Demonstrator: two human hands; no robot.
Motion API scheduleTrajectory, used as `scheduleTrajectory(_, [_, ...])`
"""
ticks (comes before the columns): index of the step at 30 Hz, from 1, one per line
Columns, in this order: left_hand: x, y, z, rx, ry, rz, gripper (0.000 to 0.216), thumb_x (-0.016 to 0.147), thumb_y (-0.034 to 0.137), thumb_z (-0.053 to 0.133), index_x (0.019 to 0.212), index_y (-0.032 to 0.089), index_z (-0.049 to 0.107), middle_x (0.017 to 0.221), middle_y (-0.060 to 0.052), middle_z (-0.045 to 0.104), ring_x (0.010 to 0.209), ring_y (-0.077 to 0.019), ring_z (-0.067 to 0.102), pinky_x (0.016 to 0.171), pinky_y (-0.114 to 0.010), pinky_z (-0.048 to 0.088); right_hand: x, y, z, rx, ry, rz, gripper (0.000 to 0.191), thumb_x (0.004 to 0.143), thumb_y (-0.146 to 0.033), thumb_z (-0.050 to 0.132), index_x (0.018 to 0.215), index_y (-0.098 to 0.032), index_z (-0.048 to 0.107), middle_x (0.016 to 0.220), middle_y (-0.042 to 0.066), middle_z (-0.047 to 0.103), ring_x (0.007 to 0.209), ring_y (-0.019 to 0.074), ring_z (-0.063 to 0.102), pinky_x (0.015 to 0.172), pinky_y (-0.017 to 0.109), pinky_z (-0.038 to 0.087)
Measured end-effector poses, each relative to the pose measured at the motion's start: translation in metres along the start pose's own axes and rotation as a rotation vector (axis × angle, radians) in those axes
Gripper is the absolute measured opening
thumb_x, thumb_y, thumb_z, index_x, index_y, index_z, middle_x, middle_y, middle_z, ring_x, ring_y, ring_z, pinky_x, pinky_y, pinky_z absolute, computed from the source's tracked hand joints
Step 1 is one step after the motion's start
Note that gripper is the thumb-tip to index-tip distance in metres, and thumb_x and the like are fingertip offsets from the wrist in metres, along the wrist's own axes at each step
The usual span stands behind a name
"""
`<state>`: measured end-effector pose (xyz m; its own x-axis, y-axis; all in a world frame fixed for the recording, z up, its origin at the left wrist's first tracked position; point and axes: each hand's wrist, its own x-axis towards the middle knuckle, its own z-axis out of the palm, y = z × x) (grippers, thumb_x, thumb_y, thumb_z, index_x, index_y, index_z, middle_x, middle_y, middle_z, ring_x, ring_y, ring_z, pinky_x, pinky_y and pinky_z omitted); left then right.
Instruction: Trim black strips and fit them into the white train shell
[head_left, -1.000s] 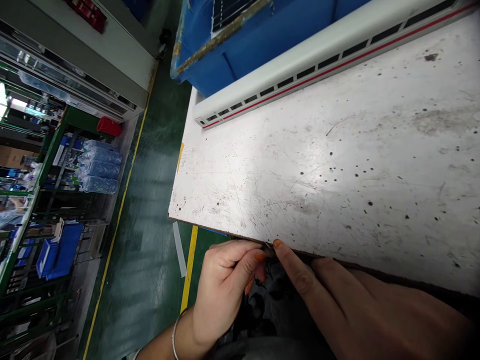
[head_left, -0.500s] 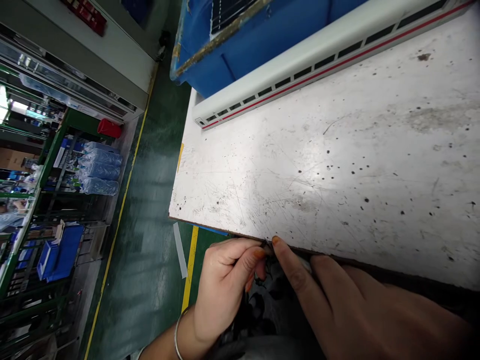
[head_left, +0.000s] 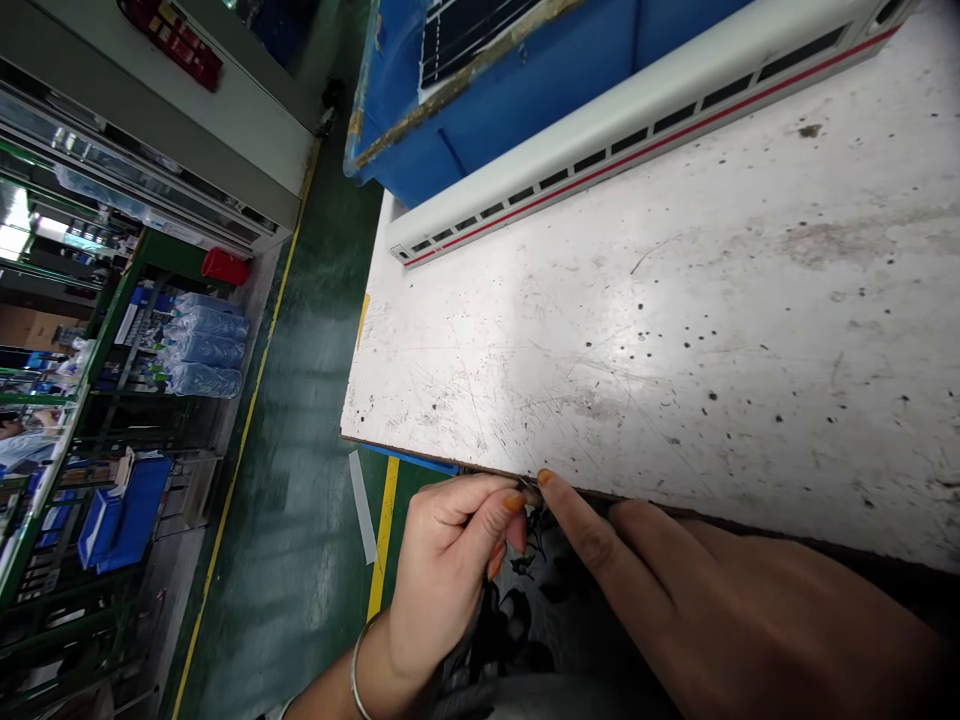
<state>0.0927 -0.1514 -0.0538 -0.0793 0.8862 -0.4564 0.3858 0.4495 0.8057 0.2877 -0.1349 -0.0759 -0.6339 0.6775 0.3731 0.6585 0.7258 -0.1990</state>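
Observation:
My left hand (head_left: pixel 457 560) is at the front edge of the white tabletop (head_left: pixel 487 350), its thumb and forefinger pinched together. A tiny thing may be between those fingertips, too small to name. My right hand (head_left: pixel 697 600) lies along the same edge, its forefinger stretched out and the tip touching the edge close to my left fingertips. The other right fingers bend down at the edge, and the right thumb is hidden. A thin metal bangle (head_left: pixel 355 672) circles my left wrist. Below the hands shows dark patterned cloth (head_left: pixel 517 620).
A long white model train car (head_left: pixel 600 130) with a red stripe stands on the tabletop's far side, before a blue bin (head_left: pixel 480 140). Left lies a green floor (head_left: pixel 300 470) with yellow lines. Beyond are racks with plastic-wrapped bottles (head_left: pixel 206 345), a blue crate (head_left: pixel 124 515) and a person (head_left: pixel 26 440).
The view has shifted slightly, so the train car and bin sit a little lower in it. Both hands keep nearly the same pose at the table edge.

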Motion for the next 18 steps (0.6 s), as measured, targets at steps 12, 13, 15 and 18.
scheduleTrajectory(12, [0.0011, 0.001, -0.0011, 0.011, -0.003, 0.004, 0.043, 0.097, 0.036, 0.053, 0.059, 0.016, 0.056, 0.049, 0.003, 0.041, 0.049, -0.0091, 0.037, 0.05, -0.025, 0.028, 0.0027, -0.0033, -0.0024, -0.002, -0.031, -0.023, 0.05, 0.09, -0.015, 0.056, 0.136, 0.001, 0.048, 0.065, -0.001, 0.054, 0.047, 0.0142, 0.049, 0.036, 0.028, 0.03])
scheduleTrajectory(13, [0.0011, 0.0008, -0.0012, 0.013, -0.003, 0.005, 0.043, 0.097, 0.036, 0.053, 0.059, 0.016, 0.056, 0.049, 0.003, 0.041, 0.049, -0.0091, 0.037, 0.05, -0.025, 0.028, 0.0029, -0.0035, -0.0024, 0.001, -0.035, -0.023, 0.05, 0.089, -0.013, 0.056, 0.136, 0.002, 0.047, 0.065, -0.001, 0.055, 0.048, 0.0146, 0.05, 0.035, 0.028, 0.03])
scheduleTrajectory(15, [0.0011, 0.0006, -0.0013, 0.014, -0.003, 0.004, 0.043, 0.097, 0.037, 0.053, 0.059, 0.016, 0.056, 0.049, 0.004, 0.041, 0.049, -0.0091, 0.037, 0.05, -0.025, 0.029, 0.0033, -0.0041, -0.0024, 0.011, -0.052, -0.027, 0.051, 0.089, -0.011, 0.056, 0.137, 0.003, 0.045, 0.066, 0.0, 0.055, 0.048, 0.0153, 0.051, 0.034, 0.028, 0.029])
scheduleTrajectory(18, [0.0012, 0.0008, -0.0012, 0.016, -0.007, 0.006, 0.044, 0.097, 0.037, 0.054, 0.058, 0.017, 0.055, 0.048, 0.004, 0.041, 0.049, -0.0088, 0.038, 0.05, -0.025, 0.029, 0.0031, -0.0049, -0.0019, -0.001, -0.05, -0.022, 0.054, 0.088, -0.012, 0.059, 0.137, 0.003, 0.045, 0.066, -0.001, 0.055, 0.047, 0.0147, 0.05, 0.033, 0.028, 0.029])
